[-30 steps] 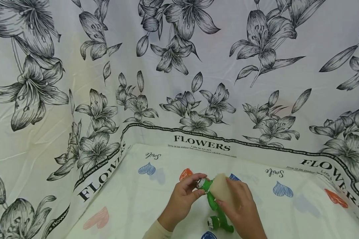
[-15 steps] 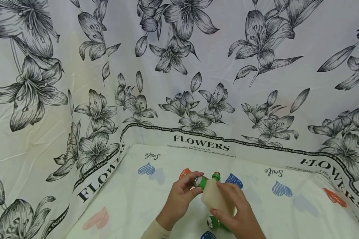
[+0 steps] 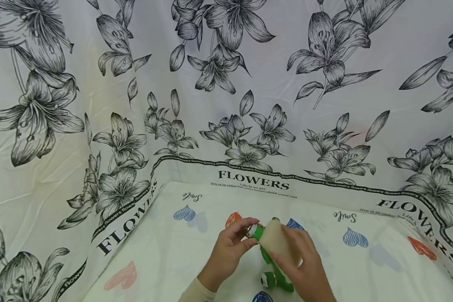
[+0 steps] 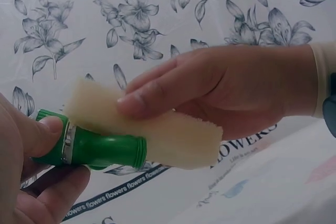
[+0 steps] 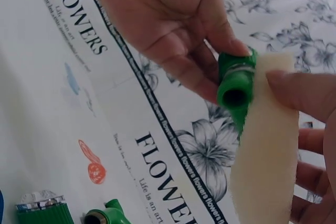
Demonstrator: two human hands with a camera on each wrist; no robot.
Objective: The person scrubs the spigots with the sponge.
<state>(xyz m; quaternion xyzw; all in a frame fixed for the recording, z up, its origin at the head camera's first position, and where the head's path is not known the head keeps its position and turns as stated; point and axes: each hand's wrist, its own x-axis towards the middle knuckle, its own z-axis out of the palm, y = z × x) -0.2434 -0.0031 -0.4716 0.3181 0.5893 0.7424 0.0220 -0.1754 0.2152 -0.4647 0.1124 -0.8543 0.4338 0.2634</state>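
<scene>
Cream sleeves (image 3: 197,292), dark wristband (image 4: 331,103)

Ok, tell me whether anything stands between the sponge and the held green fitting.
Nothing visible does: the sponge in the right hand appears to touch the green fitting. The left hand covers part of its ribbed end.

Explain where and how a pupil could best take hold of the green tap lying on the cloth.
Probably pinch the green tap by the ribbed sides of its knob, coming from the person's left: the knob faces left, while the right hand crowds the other end.
</scene>
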